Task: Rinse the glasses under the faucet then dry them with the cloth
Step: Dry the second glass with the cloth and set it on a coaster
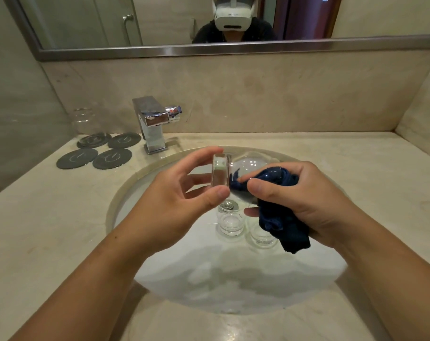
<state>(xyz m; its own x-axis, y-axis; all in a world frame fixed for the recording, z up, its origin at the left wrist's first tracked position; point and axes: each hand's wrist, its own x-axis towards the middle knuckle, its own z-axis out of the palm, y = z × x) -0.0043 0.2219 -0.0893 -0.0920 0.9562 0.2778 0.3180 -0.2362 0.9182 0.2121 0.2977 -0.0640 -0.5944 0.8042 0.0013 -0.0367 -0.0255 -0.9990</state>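
left hand: left hand (182,190) pinched the thick base of the held glass (246,168) between thumb and fingertips. no palm support.
right hand: right hand (300,200) gripped the cloth (283,222). a wad of it was pushed into the glass mouth, and the tail hung down toward the sink (125,185).
held glass: on its side in the air above the sink's middle, base toward the left hand.
step: judged as drying, inside wipe. faucet (152,124) at the sink's back-left rim showed no running water.
below: two more glasses (230,223) stood in the sink, right under the held one.
done pile: a far glass (84,119) sat on one of the coasters (98,148), left of the sink past the faucet.
risk 1: the fingertip pinch was weak. cloth twist or a slick base could spin the glass out, dropping it onto the two below and breaking them.
risk 2: a hard push of the wad against the thin wall could crack it.
risk 3: the cloth tail could dip into the wet sink, soak up water and leave streaks.
wetness: couldn't tell if the base was wet.
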